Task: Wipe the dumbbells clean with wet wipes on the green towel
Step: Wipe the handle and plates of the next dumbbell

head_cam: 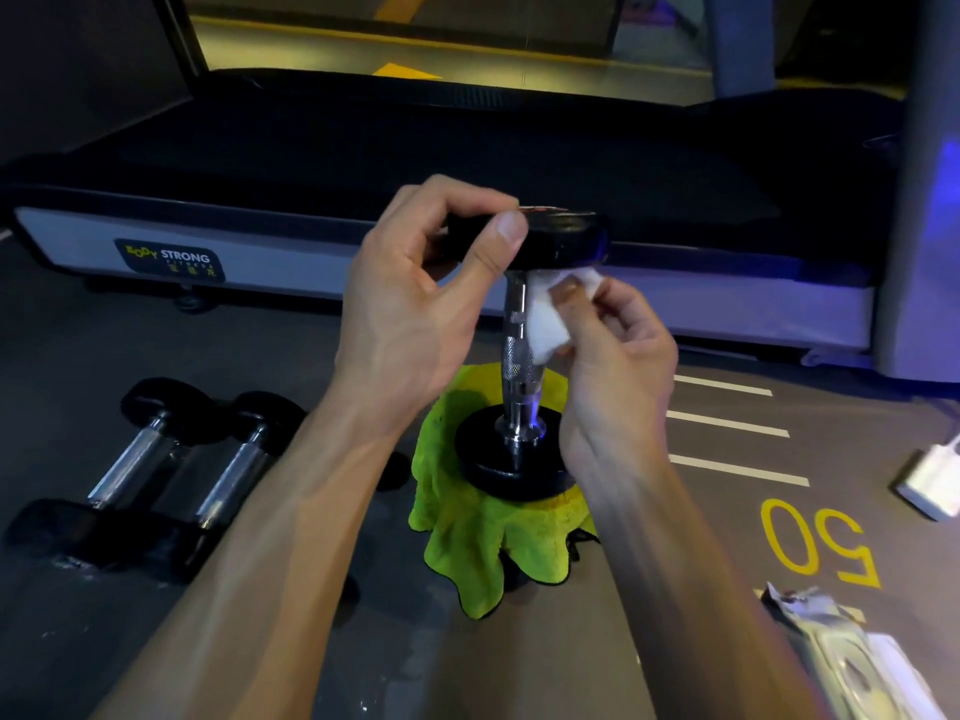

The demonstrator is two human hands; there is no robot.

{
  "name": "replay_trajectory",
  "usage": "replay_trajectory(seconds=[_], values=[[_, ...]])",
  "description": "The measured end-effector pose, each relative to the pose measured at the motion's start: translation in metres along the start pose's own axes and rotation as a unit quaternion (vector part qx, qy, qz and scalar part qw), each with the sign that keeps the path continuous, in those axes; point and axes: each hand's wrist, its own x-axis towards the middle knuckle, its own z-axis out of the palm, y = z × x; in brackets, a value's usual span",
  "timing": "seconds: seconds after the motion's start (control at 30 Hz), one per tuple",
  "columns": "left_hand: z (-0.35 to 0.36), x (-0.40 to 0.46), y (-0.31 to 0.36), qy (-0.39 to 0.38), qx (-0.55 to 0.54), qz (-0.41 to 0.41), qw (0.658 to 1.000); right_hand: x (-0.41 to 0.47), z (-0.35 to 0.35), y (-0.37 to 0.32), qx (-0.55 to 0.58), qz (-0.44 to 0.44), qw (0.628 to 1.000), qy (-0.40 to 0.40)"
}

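A black dumbbell with a chrome knurled handle [517,356] stands upright on a crumpled green towel [467,532] on the floor. My left hand [415,298] grips the rim of its upper black head between thumb and fingers. My right hand [613,356] pinches a white wet wipe [548,314] and presses it against the upper part of the handle, just under the top head. The lower head rests flat on the towel.
Two more black dumbbells [171,459] lie side by side on the floor at left. A treadmill deck [363,163] runs across behind. A wet-wipe packet [852,662] lies at the lower right, and a white object [930,480] at the right edge.
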Motion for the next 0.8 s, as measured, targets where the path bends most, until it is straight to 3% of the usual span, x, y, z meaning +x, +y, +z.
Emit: replay_trajectory(seconds=[0.23,0.4,0.57,0.8], values=[[0.000,-0.002,0.002,-0.008,-0.016,-0.002,1.000,0.006,0.007,-0.005,0.087,0.075,0.993,0.032],[0.000,-0.004,0.002,-0.008,-0.015,-0.004,1.000,-0.006,0.012,-0.003,0.030,0.000,0.998,0.052],[-0.001,-0.002,0.001,-0.006,-0.006,-0.004,1.000,-0.015,0.011,0.000,-0.057,-0.074,0.996,0.013],[-0.006,0.002,-0.006,-0.024,-0.036,-0.008,0.999,-0.001,0.011,0.002,0.022,-0.016,0.999,-0.045]])
